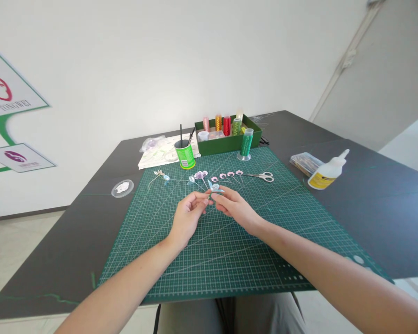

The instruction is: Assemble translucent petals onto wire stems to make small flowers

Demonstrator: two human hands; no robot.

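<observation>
A small blue craft flower (214, 187) with pointed petals is held upright above the green cutting mat (230, 250). My left hand (188, 217) pinches at the base of its stem, where a bit of green shows between the fingertips. From the other side my right hand (236, 209) grips just under the petals, fingers closed. Both sets of fingertips nearly meet, and most of the stem is hidden. Just beyond lie a purple flower (201, 175), a pale blue flower (191, 180) and several pink loop-shaped pieces on wires (231, 174).
Scissors (264, 176) lie right of the pink pieces. A green thread spool (246, 144) stands before a green box (226, 144) of spools. A green can (185, 155) holds tools. A glue bottle (327, 172) and clear case (305, 163) sit right; a small dish (122, 188) left.
</observation>
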